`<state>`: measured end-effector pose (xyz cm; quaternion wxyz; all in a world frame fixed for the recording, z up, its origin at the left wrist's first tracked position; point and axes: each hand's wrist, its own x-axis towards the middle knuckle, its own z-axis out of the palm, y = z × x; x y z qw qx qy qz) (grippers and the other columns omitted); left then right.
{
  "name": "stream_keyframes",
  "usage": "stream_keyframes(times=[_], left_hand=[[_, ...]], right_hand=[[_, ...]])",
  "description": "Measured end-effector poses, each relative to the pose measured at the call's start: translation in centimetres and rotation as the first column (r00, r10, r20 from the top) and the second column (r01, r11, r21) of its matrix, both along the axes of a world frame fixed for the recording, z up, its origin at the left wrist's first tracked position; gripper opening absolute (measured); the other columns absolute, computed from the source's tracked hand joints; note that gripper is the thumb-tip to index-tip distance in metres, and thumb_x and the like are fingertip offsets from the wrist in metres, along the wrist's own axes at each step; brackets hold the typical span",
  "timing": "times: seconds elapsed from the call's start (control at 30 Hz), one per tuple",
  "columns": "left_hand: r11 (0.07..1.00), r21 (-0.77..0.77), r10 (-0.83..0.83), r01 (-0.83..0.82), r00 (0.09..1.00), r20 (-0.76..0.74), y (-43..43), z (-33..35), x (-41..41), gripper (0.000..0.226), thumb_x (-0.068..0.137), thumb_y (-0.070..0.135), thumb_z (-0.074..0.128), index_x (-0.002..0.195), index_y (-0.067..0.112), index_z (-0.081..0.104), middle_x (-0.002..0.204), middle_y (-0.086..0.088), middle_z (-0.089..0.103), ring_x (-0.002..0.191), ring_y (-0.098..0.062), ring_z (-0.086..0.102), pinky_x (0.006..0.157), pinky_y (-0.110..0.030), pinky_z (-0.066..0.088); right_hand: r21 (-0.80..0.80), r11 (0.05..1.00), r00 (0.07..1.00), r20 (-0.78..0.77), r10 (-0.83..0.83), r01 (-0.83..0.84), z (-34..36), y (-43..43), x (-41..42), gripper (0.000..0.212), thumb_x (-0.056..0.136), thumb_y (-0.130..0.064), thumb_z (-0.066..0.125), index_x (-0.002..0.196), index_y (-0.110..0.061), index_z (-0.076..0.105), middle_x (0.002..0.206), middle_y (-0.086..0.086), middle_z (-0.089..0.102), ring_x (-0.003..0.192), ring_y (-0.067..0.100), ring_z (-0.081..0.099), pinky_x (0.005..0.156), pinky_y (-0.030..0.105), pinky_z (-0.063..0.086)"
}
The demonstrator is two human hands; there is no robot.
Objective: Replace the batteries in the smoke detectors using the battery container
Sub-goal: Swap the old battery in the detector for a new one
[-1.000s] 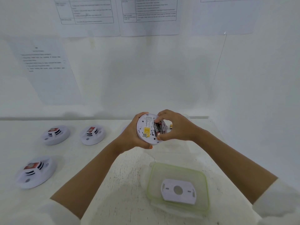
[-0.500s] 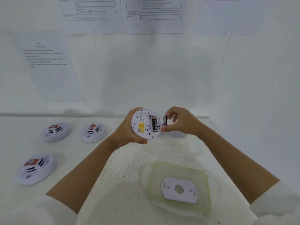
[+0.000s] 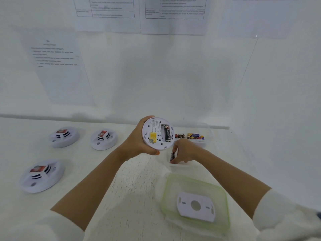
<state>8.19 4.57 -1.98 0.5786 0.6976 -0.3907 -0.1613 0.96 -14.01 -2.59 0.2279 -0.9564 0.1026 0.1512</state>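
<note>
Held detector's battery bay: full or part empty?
Part empty: one black battery sits in the held detector, the slot beside it bare. The right hand pinches a second battery.

light: bright, even, washed-out white | shadows: faint, soft | focus: slightly soft overall | distortion: wide-angle bending toward 3 and 9 o'clock

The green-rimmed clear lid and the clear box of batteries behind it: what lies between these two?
In the head view, the right hand lies between the green-rimmed clear plastic lid and the clear battery box, pinching a black cylindrical battery.
</note>
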Motion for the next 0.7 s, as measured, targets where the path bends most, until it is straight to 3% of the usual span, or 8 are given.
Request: stream_keyframes(times=[0.13, 0.23, 0.33, 0.4, 0.47, 0.57, 0.7], left_hand=[[1.000, 0.000, -0.012, 0.012, 1.000, 0.002, -0.2, 0.0, -0.2, 0.100, 0.049, 0.002, 0.080, 0.132, 0.026, 0.030, 0.128, 0.007, 0.045, 0.113, 0.003, 0.048, 0.080, -0.017, 0.051], [1.000, -0.002, -0.024, 0.024, 1.000, 0.001, -0.3, 0.0, -0.3, 0.098, 0.050, 0.002, 0.080, 0.130, 0.027, 0.031, 0.128, 0.007, 0.045, 0.112, 0.005, 0.048, 0.080, -0.017, 0.050], [1.000, -0.007, -0.028, 0.028, 1.000, -0.009, -0.2, 0.1, -0.3, 0.098, 0.049, 0.001, 0.080, 0.130, 0.027, 0.032, 0.128, 0.007, 0.045, 0.111, 0.004, 0.049, 0.079, -0.018, 0.051], [1.000, -0.005, -0.031, 0.031, 1.000, -0.001, -0.3, 0.1, -0.3, 0.099, 0.049, 0.001, 0.081, 0.131, 0.026, 0.031, 0.127, 0.007, 0.046, 0.110, 0.005, 0.049, 0.079, -0.019, 0.052], [0.999, -0.006, -0.035, 0.035, 0.999, 0.000, -0.6, 0.1, -0.3, 0.101, 0.048, 0.000, 0.081, 0.133, 0.024, 0.030, 0.126, 0.005, 0.046, 0.109, 0.004, 0.051, 0.079, -0.020, 0.052], [0.999, -0.019, -0.045, 0.044, 0.999, -0.018, -0.8, 0.0, -0.4, 0.103, 0.048, -0.004, 0.079, 0.134, 0.022, 0.029, 0.126, 0.002, 0.047, 0.107, 0.002, 0.054, 0.076, -0.020, 0.053], [0.999, -0.022, -0.042, 0.041, 0.999, -0.019, -0.7, -0.3, -0.7, 0.101, 0.049, -0.006, 0.079, 0.133, 0.022, 0.029, 0.124, 0.004, 0.048, 0.106, 0.003, 0.055, 0.074, -0.019, 0.052]], right_hand=[[0.054, 0.998, 1.000, 0.000, -0.028, 0.028, -0.2, -0.2, 0.1, 0.050, 0.071, -0.030, 0.078, 0.109, -0.006, 0.056, 0.074, 0.003, 0.062, 0.051, 0.014, 0.055, 0.053, 0.022, 0.044], [0.084, 0.996, 0.999, 0.015, -0.045, 0.044, 0.2, -0.5, 0.0, 0.034, 0.083, -0.026, 0.068, 0.107, -0.005, 0.057, 0.066, -0.001, 0.061, 0.046, 0.011, 0.053, 0.051, 0.022, 0.044], [0.189, 0.966, 0.918, 0.322, -0.230, 0.176, 2.2, -0.9, -0.3, 0.006, 0.088, -0.014, 0.054, 0.090, -0.013, 0.060, 0.072, 0.004, 0.063, 0.047, 0.010, 0.051, 0.052, 0.024, 0.047], [0.292, 0.940, 0.788, 0.531, -0.312, 0.175, 3.7, -0.6, -0.8, 0.009, 0.088, -0.014, 0.051, 0.084, -0.019, 0.057, 0.073, 0.003, 0.061, 0.055, 0.015, 0.051, 0.060, 0.031, 0.048], [0.290, 0.954, 0.762, 0.602, -0.240, 0.072, 4.7, 0.4, -1.4, 0.005, 0.088, -0.016, 0.052, 0.088, -0.018, 0.056, 0.072, 0.000, 0.057, 0.060, 0.014, 0.049, 0.060, 0.028, 0.042], [0.130, 0.991, 0.785, 0.615, -0.070, -0.014, 4.7, 1.6, -2.0, 0.010, 0.087, -0.019, 0.055, 0.096, -0.013, 0.053, 0.072, -0.007, 0.042, 0.065, 0.005, 0.039, 0.057, 0.019, 0.031], [0.128, 0.992, 0.768, 0.634, -0.091, 0.011, 4.0, 1.9, -1.8, 0.019, 0.081, -0.020, 0.063, 0.093, -0.011, 0.051, 0.069, -0.008, 0.039, 0.065, 0.009, 0.038, 0.055, 0.019, 0.029]])
